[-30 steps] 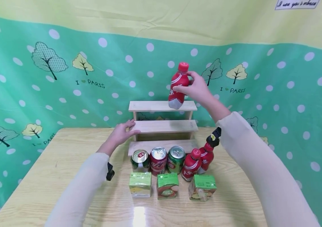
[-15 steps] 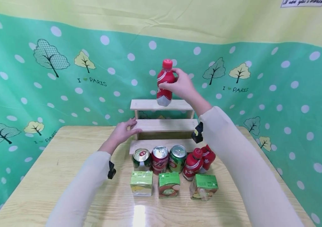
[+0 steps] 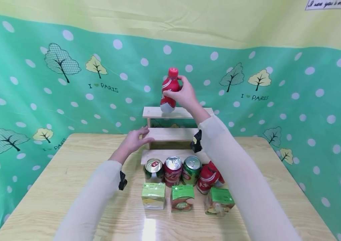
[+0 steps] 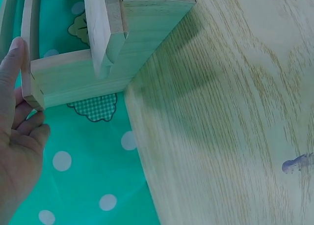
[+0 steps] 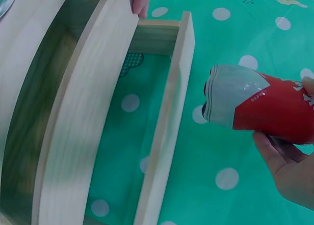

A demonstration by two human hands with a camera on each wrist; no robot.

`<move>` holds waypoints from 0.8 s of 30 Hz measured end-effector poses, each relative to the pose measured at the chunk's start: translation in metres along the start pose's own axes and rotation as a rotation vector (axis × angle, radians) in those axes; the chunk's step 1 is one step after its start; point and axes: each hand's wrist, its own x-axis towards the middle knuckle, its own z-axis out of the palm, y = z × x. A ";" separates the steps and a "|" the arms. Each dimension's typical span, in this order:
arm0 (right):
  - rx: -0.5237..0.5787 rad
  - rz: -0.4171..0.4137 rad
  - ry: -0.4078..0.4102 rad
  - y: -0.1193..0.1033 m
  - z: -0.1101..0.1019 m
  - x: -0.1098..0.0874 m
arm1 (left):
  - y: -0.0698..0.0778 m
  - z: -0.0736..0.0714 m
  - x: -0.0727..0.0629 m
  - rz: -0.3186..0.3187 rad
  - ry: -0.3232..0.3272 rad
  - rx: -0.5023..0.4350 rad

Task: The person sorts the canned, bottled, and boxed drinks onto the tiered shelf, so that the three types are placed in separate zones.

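My right hand (image 3: 185, 95) grips a red bottle (image 3: 170, 86) with a red cap and pale base. It is held slightly tilted over the left part of the top board of a three-tier wooden rack (image 3: 170, 134). In the right wrist view a gap separates the bottle's base (image 5: 223, 95) from the board. At the left end of the middle board, my left hand (image 3: 134, 140) pinches the edge. The left wrist view has the thumb (image 4: 12, 63) on one face and curled fingers (image 4: 32, 124) at the other.
Several drink cans (image 3: 173, 170) stand before the rack, with red bottles (image 3: 208, 177) to their right, partly behind my right sleeve. Small green-topped cartons (image 3: 153, 195) line the front. A polka-dot cloth (image 3: 122, 93) hangs behind the wooden table (image 3: 92, 167).
My right hand has carried the red bottle leftward from the right part of the top board, then slightly lower. The left hand keeps its hold on the rack. The view has shifted slightly.
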 end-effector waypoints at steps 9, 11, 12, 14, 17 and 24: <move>0.027 0.006 0.015 0.011 0.022 0.009 | -0.003 0.004 0.001 -0.010 -0.005 -0.022; 0.021 -0.013 0.010 0.012 0.027 0.010 | -0.003 0.004 0.000 -0.011 -0.002 -0.023; 0.016 -0.023 0.009 0.012 0.029 0.010 | -0.003 0.004 0.000 -0.012 0.000 -0.022; 0.010 -0.034 0.006 0.013 0.033 0.011 | -0.003 0.004 0.000 -0.014 0.003 -0.021; 0.008 -0.034 0.011 0.015 0.036 0.011 | -0.003 0.004 0.000 -0.007 0.008 -0.020; 0.065 0.005 0.025 0.019 0.038 0.015 | -0.003 0.003 0.001 0.000 0.016 -0.020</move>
